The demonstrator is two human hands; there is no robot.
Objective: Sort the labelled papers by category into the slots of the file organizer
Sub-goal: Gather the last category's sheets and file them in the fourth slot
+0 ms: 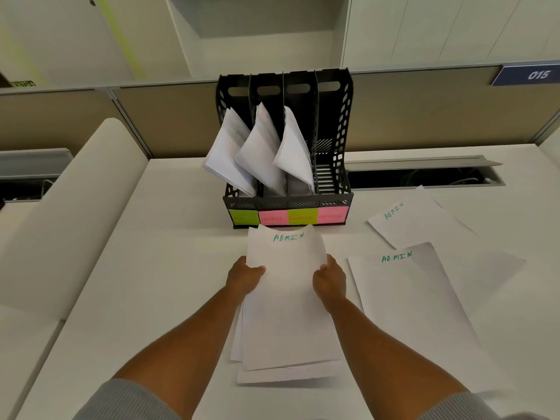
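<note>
A black four-slot file organizer [342, 140] stands at the back of the desk, with green and pink sticky labels along its front. The three left slots hold leaning white papers; the rightmost slot, labelled ADMIN [332, 216], holds none. My left hand [244, 275] and my right hand [328, 278] grip the two side edges of a small stack of papers [286, 298], its top sheet marked ADMIN in green, held just in front of the organizer. Two more ADMIN sheets lie flat on the desk at the right, one nearer [406, 298], one farther [421, 219].
The white desk [151, 268] has an open cable tray [424, 175] behind the loose sheets. A tan partition wall runs behind the organizer, with a blue plate reading 015 [530, 74] at the right. A white raised ledge [75, 222] borders the desk on the left.
</note>
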